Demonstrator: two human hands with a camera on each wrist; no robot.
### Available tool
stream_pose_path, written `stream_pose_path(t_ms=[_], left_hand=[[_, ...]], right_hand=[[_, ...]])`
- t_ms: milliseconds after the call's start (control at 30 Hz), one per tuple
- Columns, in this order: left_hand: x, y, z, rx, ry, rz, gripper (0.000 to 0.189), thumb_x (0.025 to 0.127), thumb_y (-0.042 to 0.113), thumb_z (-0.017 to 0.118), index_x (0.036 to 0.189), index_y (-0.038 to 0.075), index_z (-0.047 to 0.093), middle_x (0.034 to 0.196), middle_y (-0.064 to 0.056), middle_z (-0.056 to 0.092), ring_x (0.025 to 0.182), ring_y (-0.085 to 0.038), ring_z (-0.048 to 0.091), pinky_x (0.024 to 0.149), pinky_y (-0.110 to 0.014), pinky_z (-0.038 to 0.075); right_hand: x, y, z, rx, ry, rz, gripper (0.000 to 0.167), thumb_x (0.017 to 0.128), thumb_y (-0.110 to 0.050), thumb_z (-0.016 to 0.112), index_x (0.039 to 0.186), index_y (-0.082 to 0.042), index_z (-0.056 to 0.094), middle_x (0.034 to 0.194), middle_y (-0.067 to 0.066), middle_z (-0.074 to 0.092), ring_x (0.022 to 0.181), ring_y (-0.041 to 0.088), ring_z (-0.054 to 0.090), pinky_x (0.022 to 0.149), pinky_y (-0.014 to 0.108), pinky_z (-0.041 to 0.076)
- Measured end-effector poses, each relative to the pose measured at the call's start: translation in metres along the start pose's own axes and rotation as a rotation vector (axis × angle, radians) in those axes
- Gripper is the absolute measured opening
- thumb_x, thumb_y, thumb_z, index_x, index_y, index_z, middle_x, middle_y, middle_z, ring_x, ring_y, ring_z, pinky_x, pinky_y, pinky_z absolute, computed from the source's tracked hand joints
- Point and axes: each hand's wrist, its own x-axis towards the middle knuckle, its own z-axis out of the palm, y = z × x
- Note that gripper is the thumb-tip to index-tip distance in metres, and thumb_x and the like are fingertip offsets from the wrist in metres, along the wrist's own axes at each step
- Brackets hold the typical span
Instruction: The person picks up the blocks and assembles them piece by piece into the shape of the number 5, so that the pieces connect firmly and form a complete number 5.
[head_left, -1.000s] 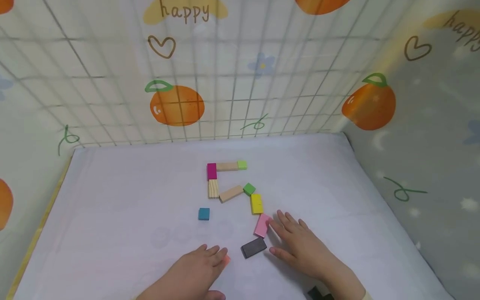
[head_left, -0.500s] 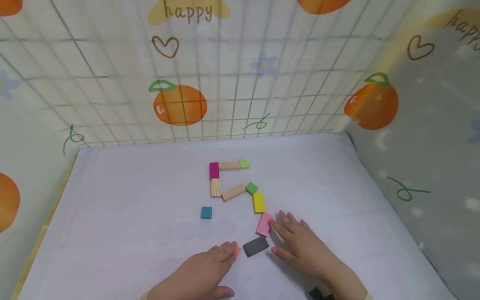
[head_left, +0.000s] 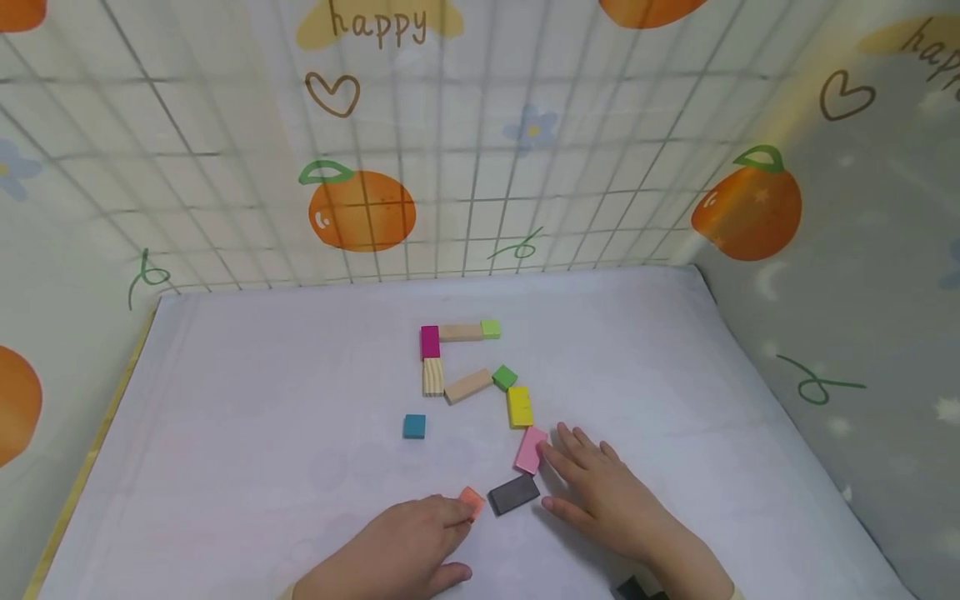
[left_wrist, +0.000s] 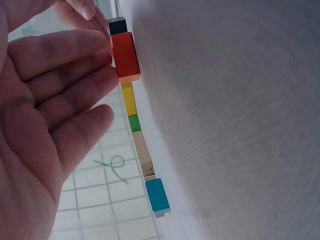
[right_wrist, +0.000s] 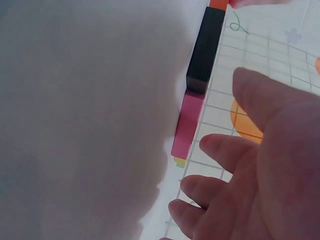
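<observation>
My left hand [head_left: 408, 537] rests its fingertips on a small orange block [head_left: 473, 499], thumb held apart; in the left wrist view the fingers lie nearly straight against the orange block [left_wrist: 126, 57]. Just right of it is a black block [head_left: 513, 495], a narrow gap between them. A pink block [head_left: 529, 450] meets the black one's far end. Beside these two lies my right hand [head_left: 607, 500], fingers spread, index fingertip at the pink block's edge. From there a chain continues with a yellow block [head_left: 520, 407], a green block [head_left: 505, 377] and a plain wooden block [head_left: 468, 387].
Farther along stand a striped wooden block [head_left: 432, 377], a magenta block [head_left: 430, 342], another wooden block [head_left: 461, 332] and a light green block [head_left: 491, 329]. A blue block [head_left: 414, 427] lies alone at left. Black pieces [head_left: 633, 589] show under the right forearm. Patterned fabric walls [head_left: 480, 167] enclose the white surface.
My left hand has slid the orange block right and slightly away, toward the black block; more of the orange block now shows beyond the fingertips. The right hand has stayed in place.
</observation>
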Motion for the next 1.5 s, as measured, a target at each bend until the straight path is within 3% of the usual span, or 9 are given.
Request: stream_pose_path(t_ms=[267,400,500,700,967,1200,1500], left_hand=[[0.003,0.002,0.005,0.093,-0.077,0.017,0.062,0.097,0.060,0.056,0.142,0.017,0.060,0.157,0.005,0.046,0.143,-0.010,0.044,0.114,-0.032,0.042],[0.005,0.006,0.011,0.164,-0.060,0.026,0.067,0.096,0.064,0.052,0.145,0.017,0.057,0.158,0.003,0.044,0.144,-0.011,0.042,0.112,-0.032,0.043],[0.005,0.008,0.013,0.162,-0.060,0.002,0.070,0.096,0.065,0.051,0.148,0.017,0.052,0.159,0.004,0.044,0.144,-0.012,0.041,0.113,-0.034,0.042],[0.006,0.009,0.010,0.117,-0.138,-0.040,0.074,0.096,0.068,0.049,0.153,0.021,0.045,0.163,0.008,0.036,0.152,-0.011,0.030,0.117,-0.042,0.039],[0.003,0.007,0.009,0.104,-0.102,0.009,0.067,0.096,0.064,0.053,0.148,0.022,0.052,0.160,0.010,0.040,0.150,-0.009,0.033,0.115,-0.044,0.042],[0.003,0.005,0.006,0.096,-0.121,0.037,0.064,0.098,0.064,0.050,0.147,0.023,0.054,0.159,0.011,0.040,0.150,-0.008,0.033,0.115,-0.047,0.041],[0.002,0.005,0.006,0.115,-0.066,0.078,0.059,0.098,0.062,0.052,0.142,0.023,0.059,0.156,0.011,0.047,0.148,-0.008,0.038,0.114,-0.046,0.043]], right_hand=[[-0.001,-0.002,-0.001,0.004,-0.002,-0.003,0.078,0.089,-0.062,0.064,0.155,-0.028,0.041,0.166,0.007,0.030,0.155,0.034,0.023,0.118,0.067,0.024],[-0.002,-0.003,-0.001,0.008,0.002,-0.003,0.078,0.089,-0.062,0.065,0.155,-0.026,0.042,0.165,0.007,0.031,0.155,0.034,0.024,0.118,0.067,0.024],[-0.003,-0.004,0.000,0.007,0.003,0.002,0.079,0.089,-0.062,0.064,0.155,-0.026,0.042,0.165,0.007,0.031,0.155,0.033,0.024,0.118,0.066,0.023],[-0.002,-0.005,0.000,0.005,0.001,0.015,0.080,0.089,-0.065,0.063,0.155,-0.026,0.042,0.165,0.006,0.031,0.155,0.033,0.023,0.119,0.066,0.023],[-0.002,-0.005,0.000,0.003,0.009,0.001,0.079,0.089,-0.063,0.063,0.155,-0.026,0.042,0.165,0.006,0.032,0.155,0.033,0.024,0.119,0.066,0.023],[-0.001,-0.003,0.002,0.003,0.020,-0.014,0.077,0.090,-0.063,0.063,0.155,-0.027,0.042,0.165,0.006,0.031,0.155,0.033,0.024,0.119,0.066,0.024],[0.000,-0.004,0.003,0.012,0.000,0.000,0.078,0.089,-0.064,0.062,0.156,-0.030,0.040,0.166,0.004,0.029,0.156,0.032,0.021,0.119,0.065,0.022]])
